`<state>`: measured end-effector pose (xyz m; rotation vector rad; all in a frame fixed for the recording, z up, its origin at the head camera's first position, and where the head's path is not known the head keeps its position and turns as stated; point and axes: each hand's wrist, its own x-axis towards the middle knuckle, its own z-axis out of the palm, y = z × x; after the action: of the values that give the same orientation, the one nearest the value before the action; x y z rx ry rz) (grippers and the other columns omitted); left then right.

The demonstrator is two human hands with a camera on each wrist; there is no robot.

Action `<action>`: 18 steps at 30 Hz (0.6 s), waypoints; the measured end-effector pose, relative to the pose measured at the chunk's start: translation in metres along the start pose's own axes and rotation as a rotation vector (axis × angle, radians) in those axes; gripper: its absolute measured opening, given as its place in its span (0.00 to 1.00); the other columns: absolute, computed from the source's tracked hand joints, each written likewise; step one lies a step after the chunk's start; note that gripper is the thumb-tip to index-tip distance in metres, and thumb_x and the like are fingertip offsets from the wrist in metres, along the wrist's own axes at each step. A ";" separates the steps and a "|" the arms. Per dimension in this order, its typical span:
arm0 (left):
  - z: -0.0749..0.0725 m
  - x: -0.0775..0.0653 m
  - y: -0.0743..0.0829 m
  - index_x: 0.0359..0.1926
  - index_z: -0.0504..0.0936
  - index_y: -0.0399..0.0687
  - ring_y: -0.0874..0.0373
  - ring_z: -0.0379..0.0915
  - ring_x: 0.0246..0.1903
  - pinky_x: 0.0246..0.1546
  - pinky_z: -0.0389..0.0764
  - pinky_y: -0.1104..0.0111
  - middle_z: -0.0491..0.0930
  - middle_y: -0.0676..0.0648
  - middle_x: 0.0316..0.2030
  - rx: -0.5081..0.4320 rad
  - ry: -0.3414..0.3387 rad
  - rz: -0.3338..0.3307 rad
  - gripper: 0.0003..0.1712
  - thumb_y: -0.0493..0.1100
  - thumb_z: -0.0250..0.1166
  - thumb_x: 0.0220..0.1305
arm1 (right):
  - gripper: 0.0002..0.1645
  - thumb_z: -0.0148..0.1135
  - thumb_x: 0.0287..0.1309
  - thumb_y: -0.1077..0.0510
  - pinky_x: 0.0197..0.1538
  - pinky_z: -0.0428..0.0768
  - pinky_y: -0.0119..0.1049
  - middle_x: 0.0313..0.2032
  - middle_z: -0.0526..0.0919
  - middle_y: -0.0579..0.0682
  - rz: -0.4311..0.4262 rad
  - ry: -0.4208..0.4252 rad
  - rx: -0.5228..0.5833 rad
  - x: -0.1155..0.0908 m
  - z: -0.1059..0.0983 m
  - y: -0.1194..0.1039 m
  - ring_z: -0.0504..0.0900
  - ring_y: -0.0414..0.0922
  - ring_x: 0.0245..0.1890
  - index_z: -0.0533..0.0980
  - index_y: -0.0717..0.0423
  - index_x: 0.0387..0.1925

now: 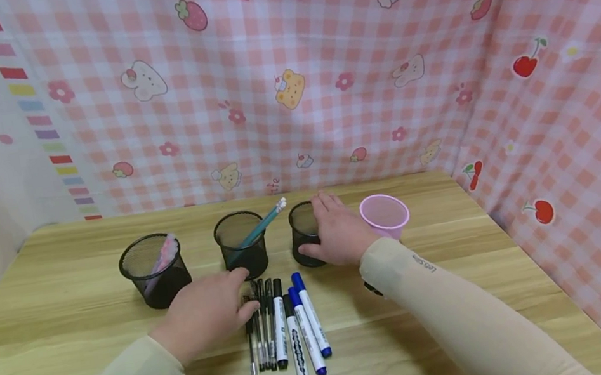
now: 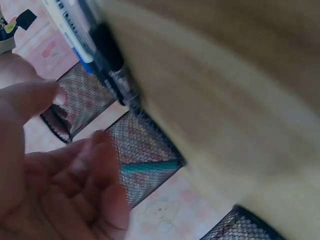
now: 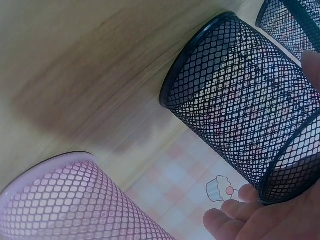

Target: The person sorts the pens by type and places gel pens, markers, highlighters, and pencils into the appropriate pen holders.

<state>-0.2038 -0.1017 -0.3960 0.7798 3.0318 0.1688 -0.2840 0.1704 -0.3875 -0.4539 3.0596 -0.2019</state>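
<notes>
My right hand point(image 1: 338, 233) grips a black mesh pen holder point(image 3: 240, 105) at its rim, with the thumb on the near side and the fingers round the far side. My left hand point(image 1: 202, 310) is held over the table with loosely bent fingers and nothing in them. It is left of a row of black-capped gel pens point(image 1: 265, 327) and whiteboard markers point(image 1: 309, 330), some with blue caps and some with black. Just beyond its fingertips is another black mesh pen holder point(image 1: 246, 259), with teal pencils point(image 1: 265, 223) leaning in it.
A third black mesh pen holder point(image 1: 161, 284) on the left holds a pink and purple fluffy item point(image 1: 165, 252). The pink mesh pen holder point(image 1: 384, 211) stands just right of my right hand. A checked curtain point(image 1: 268, 121) hangs behind the wooden table point(image 1: 66, 323).
</notes>
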 end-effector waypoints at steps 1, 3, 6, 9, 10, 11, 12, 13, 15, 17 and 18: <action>0.002 -0.001 0.000 0.61 0.79 0.41 0.47 0.88 0.40 0.36 0.88 0.51 0.88 0.44 0.42 -0.004 -0.031 -0.010 0.31 0.60 0.68 0.71 | 0.65 0.64 0.66 0.28 0.85 0.50 0.52 0.84 0.47 0.63 0.000 0.000 -0.001 0.000 0.000 0.000 0.47 0.61 0.84 0.47 0.64 0.83; 0.006 -0.001 -0.002 0.60 0.80 0.40 0.48 0.87 0.37 0.36 0.88 0.51 0.87 0.45 0.39 -0.003 -0.064 -0.009 0.31 0.60 0.68 0.70 | 0.65 0.64 0.66 0.29 0.85 0.50 0.52 0.84 0.47 0.63 0.003 0.001 0.003 0.000 0.000 0.000 0.47 0.61 0.84 0.47 0.64 0.83; 0.011 -0.001 -0.004 0.54 0.81 0.40 0.47 0.86 0.37 0.39 0.88 0.49 0.86 0.47 0.35 -0.008 -0.092 0.002 0.28 0.60 0.68 0.70 | 0.65 0.64 0.66 0.29 0.85 0.50 0.52 0.84 0.47 0.63 0.007 0.004 0.005 0.000 0.001 -0.001 0.47 0.61 0.84 0.47 0.63 0.83; 0.014 0.000 -0.006 0.48 0.81 0.41 0.43 0.87 0.40 0.44 0.88 0.47 0.86 0.45 0.36 -0.020 -0.106 0.008 0.24 0.59 0.69 0.70 | 0.65 0.65 0.65 0.29 0.84 0.52 0.52 0.84 0.48 0.63 0.013 0.008 0.006 0.000 0.001 -0.001 0.48 0.60 0.84 0.48 0.63 0.83; 0.014 0.001 -0.006 0.47 0.81 0.42 0.43 0.87 0.41 0.45 0.88 0.46 0.86 0.44 0.36 -0.024 -0.113 0.002 0.23 0.58 0.69 0.70 | 0.65 0.65 0.65 0.29 0.84 0.52 0.52 0.84 0.49 0.63 0.014 0.011 0.006 0.000 0.002 -0.001 0.48 0.60 0.84 0.48 0.63 0.83; 0.014 0.001 -0.007 0.47 0.82 0.41 0.42 0.87 0.43 0.47 0.87 0.46 0.87 0.43 0.39 -0.030 -0.121 -0.001 0.23 0.58 0.69 0.70 | 0.65 0.65 0.65 0.29 0.84 0.52 0.52 0.84 0.49 0.63 0.013 0.012 0.005 0.000 0.002 -0.001 0.49 0.60 0.84 0.48 0.63 0.83; 0.015 0.002 -0.007 0.48 0.82 0.41 0.41 0.87 0.45 0.49 0.87 0.45 0.88 0.42 0.41 -0.038 -0.130 -0.004 0.23 0.58 0.69 0.70 | 0.65 0.66 0.65 0.29 0.84 0.52 0.52 0.84 0.49 0.63 0.013 0.014 0.005 0.000 0.002 -0.001 0.49 0.60 0.84 0.48 0.63 0.83; 0.015 0.002 -0.007 0.49 0.82 0.40 0.40 0.87 0.47 0.51 0.86 0.45 0.88 0.40 0.43 -0.046 -0.138 -0.010 0.24 0.57 0.69 0.70 | 0.65 0.66 0.65 0.29 0.84 0.52 0.52 0.83 0.50 0.63 0.012 0.015 0.007 0.000 0.002 -0.001 0.49 0.60 0.84 0.49 0.63 0.83; 0.015 0.003 -0.006 0.52 0.82 0.38 0.39 0.86 0.48 0.53 0.85 0.45 0.88 0.39 0.45 -0.054 -0.148 -0.013 0.25 0.57 0.69 0.70 | 0.65 0.66 0.65 0.29 0.84 0.52 0.52 0.83 0.50 0.63 0.011 0.017 0.011 0.000 0.002 -0.001 0.50 0.60 0.84 0.49 0.63 0.83; 0.016 0.005 -0.006 0.48 0.82 0.38 0.41 0.87 0.45 0.52 0.85 0.46 0.88 0.40 0.42 -0.062 -0.152 -0.013 0.23 0.55 0.69 0.70 | 0.65 0.66 0.65 0.29 0.84 0.52 0.52 0.83 0.50 0.63 0.011 0.016 0.014 0.000 0.002 -0.001 0.50 0.60 0.84 0.48 0.63 0.83; 0.016 0.005 -0.006 0.46 0.82 0.40 0.42 0.87 0.43 0.50 0.86 0.46 0.88 0.41 0.39 -0.064 -0.149 -0.014 0.21 0.55 0.69 0.70 | 0.65 0.66 0.65 0.29 0.84 0.52 0.52 0.83 0.50 0.63 0.011 0.016 0.015 0.000 0.002 -0.001 0.50 0.60 0.84 0.48 0.63 0.83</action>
<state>-0.2107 -0.1030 -0.4128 0.7307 2.8760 0.1968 -0.2831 0.1695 -0.3891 -0.4367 3.0730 -0.2283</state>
